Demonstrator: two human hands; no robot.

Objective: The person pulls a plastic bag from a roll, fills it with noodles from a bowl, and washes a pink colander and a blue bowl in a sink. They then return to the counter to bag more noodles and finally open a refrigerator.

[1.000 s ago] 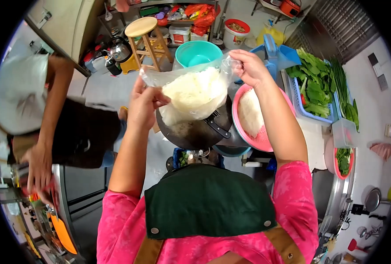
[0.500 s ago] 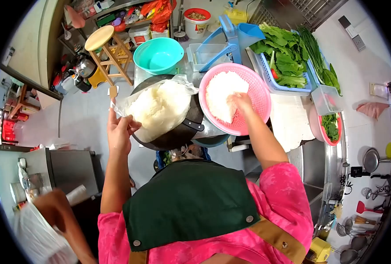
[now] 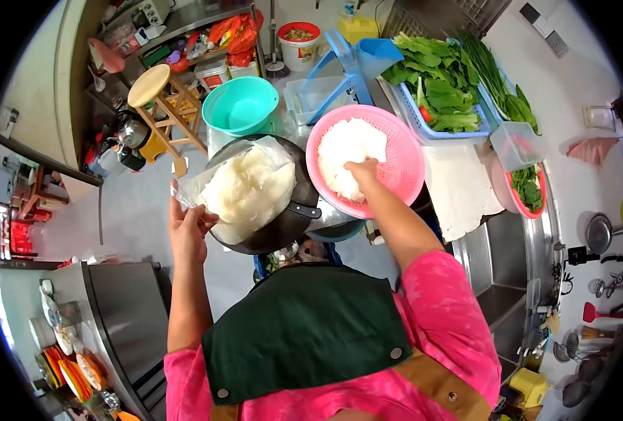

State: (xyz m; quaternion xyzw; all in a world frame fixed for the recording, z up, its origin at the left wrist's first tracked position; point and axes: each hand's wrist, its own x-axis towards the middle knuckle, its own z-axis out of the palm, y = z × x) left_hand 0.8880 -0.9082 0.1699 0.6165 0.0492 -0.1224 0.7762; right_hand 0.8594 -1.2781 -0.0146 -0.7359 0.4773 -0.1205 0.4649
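Note:
My left hand [image 3: 191,228] pinches the edge of a clear plastic bag [image 3: 193,188] that lies open over a dark wok. Pale noodle-like food [image 3: 250,189] fills the bag. The wok [image 3: 273,235] has a black handle on its right side. In the pink colander [image 3: 408,158], my right hand [image 3: 363,170] is closed on the near side of a white, fine-stranded mass [image 3: 346,149]. Its fingertips are partly hidden in the food.
Beyond the wok is a turquoise basin [image 3: 241,105]. Leafy greens [image 3: 448,91] fill a blue basket [image 3: 459,138] at the back right. A wooden stool [image 3: 150,84] stands back left. The sink [image 3: 501,266] is at the right.
My right hand has shifted within the colander, toward its near left part. The person's bare arm and the white plastic at the lower left are gone from view. The camera view has shifted slightly.

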